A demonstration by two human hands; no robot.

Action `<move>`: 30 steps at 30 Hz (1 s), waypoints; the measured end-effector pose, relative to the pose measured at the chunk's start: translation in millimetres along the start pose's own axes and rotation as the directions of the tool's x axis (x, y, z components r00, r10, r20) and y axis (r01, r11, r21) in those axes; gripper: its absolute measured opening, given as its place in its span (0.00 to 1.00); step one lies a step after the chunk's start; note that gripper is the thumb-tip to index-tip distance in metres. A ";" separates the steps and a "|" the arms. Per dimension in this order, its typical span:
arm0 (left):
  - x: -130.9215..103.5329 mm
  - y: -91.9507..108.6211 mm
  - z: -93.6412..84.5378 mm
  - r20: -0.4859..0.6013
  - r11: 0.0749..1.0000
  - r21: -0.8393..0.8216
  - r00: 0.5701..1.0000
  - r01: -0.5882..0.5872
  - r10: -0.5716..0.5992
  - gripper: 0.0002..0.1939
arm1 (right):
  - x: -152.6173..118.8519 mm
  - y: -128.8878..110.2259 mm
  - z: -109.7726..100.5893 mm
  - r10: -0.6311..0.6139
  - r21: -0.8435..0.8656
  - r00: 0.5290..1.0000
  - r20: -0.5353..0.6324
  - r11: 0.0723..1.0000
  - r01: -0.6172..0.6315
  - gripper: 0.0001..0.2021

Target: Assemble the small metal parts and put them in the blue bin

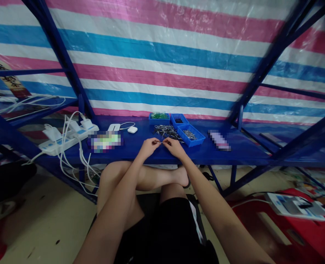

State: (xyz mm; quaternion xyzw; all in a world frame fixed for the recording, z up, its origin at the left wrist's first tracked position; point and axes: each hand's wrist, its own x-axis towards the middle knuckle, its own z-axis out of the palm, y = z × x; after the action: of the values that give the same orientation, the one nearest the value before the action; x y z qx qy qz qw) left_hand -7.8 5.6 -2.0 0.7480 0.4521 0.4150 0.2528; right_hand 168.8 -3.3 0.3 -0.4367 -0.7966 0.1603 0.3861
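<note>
My left hand (150,146) and my right hand (174,146) meet at the front of the blue table (140,146). Both are closed, fingertips pinching a small thin piece (161,142) held level between them; its exact kind is too small to make out. Just beyond my fingers lies a loose pile of slim black and silver parts (166,131). To the right of the pile, a blue bin (197,142) holds several slender silver pieces (190,134).
Behind stand a blue bin with small dark parts (179,120) and another with green pieces (159,115). A blurred-out phone (219,140) lies right. Leftward are a blurred-out bright screen (105,141), a white charger case (132,129) and a cabled power strip (68,139). Blue frame posts flank the table.
</note>
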 end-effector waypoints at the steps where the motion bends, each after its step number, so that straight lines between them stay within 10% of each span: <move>1: 0.0 0.2 -0.1 0.001 1.000 0.000 1.000 0.002 -0.002 0.12 | 0.0 0.2 0.1 0.000 0.000 1.000 -0.001 1.000 0.000 0.07; 30: -0.4 1.7 -0.4 0.000 1.000 -0.009 1.000 0.008 -0.008 0.13 | -0.1 -3.4 -1.0 0.028 -0.004 1.000 0.008 1.000 -0.028 0.08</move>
State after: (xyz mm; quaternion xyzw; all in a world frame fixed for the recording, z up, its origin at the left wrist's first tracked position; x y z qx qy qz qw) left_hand -7.5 4.4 -0.7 0.7448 0.4534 0.4162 0.2579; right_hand 167.7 -5.4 2.9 -0.4478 -0.7922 0.1661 0.3798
